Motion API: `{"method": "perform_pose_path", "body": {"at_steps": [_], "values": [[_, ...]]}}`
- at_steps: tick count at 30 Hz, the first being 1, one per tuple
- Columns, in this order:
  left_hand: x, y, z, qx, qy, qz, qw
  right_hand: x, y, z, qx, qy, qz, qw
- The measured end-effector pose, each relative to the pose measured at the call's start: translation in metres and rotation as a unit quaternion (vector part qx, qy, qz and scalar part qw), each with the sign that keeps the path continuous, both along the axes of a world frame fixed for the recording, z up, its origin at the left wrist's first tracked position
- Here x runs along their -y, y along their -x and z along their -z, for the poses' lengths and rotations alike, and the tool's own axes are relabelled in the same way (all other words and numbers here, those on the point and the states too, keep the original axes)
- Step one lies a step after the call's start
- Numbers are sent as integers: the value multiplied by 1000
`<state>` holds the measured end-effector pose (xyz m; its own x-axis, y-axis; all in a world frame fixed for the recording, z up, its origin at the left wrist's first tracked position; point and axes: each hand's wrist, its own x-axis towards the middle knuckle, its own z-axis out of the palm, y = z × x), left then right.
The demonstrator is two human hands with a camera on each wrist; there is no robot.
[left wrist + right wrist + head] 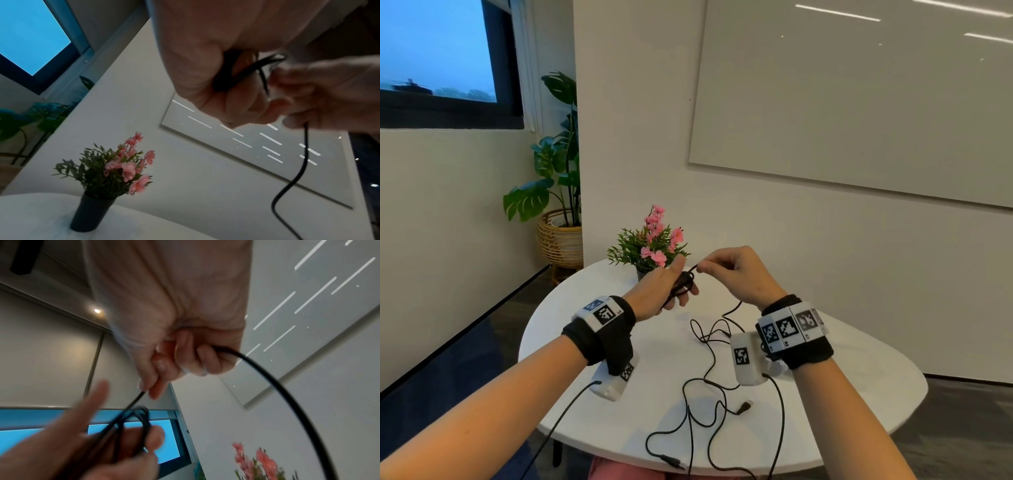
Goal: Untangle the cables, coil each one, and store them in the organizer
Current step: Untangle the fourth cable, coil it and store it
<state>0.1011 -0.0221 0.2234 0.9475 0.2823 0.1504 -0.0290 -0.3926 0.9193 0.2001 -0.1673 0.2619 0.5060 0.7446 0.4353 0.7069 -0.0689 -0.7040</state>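
Note:
My left hand (pixel 683 279) holds a small coil of black cable (pixel 682 287) above the far side of the white table, thumb up and fingers curled under the loops. My right hand (pixel 701 269) pinches the same cable just right of the coil; the cable runs through its fist and drops to the table. In the left wrist view the coil (pixel 246 69) sits in my palm. The right wrist view shows the cable (pixel 267 378) leaving my right fist and the coil (pixel 131 426) in my left fingers (pixel 154 438). The loose cable (pixel 709 346) lies tangled on the table. No organizer is in view.
A dark pot of pink flowers (pixel 650 246) stands at the table's far edge, just behind my left hand. Plug ends (pixel 743 407) lie near the front edge of the table (pixel 859 394). Black leads (pixel 780 428) hang from both wrist cameras. A whiteboard (pixel 859 102) hangs on the wall.

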Motion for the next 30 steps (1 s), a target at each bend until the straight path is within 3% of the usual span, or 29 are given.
{"method": "perform_pose_path", "body": {"at_steps": [5, 8, 12, 15, 17, 20, 22, 24, 27, 28, 30], "values": [[4, 2, -8, 8, 80, 107, 991, 2, -10, 16, -146, -120, 100, 977], [2, 0, -11, 76, 246, 68, 964, 1, -10, 29, -237, -138, 94, 957], [-11, -10, -7, 142, 377, -12, 915, -3, -4, 48, -295, -173, 80, 936], [-21, -17, -6, 149, 398, -46, 904, -9, 2, 61, -209, -133, 86, 965], [-25, -18, -9, 161, 411, -53, 896, -14, 10, 70, -116, -52, 52, 990], [-24, -16, -15, 165, 427, -125, 880, -20, 26, 75, -30, 75, -25, 996], [-28, -16, -14, 166, 330, -202, 907, -19, 33, 67, -2, 107, -62, 992], [-33, -14, -8, 163, 137, -247, 945, -17, 34, 51, 12, 106, -76, 991], [-28, -7, 1, 119, -167, -212, 955, -19, 29, 26, 33, 70, -65, 995], [-24, -4, 1, 102, -218, -190, 952, -21, 24, 21, 35, 56, -54, 996], [-19, -1, 2, 76, -226, -141, 961, -26, 15, 13, 28, 31, -26, 999]]}}
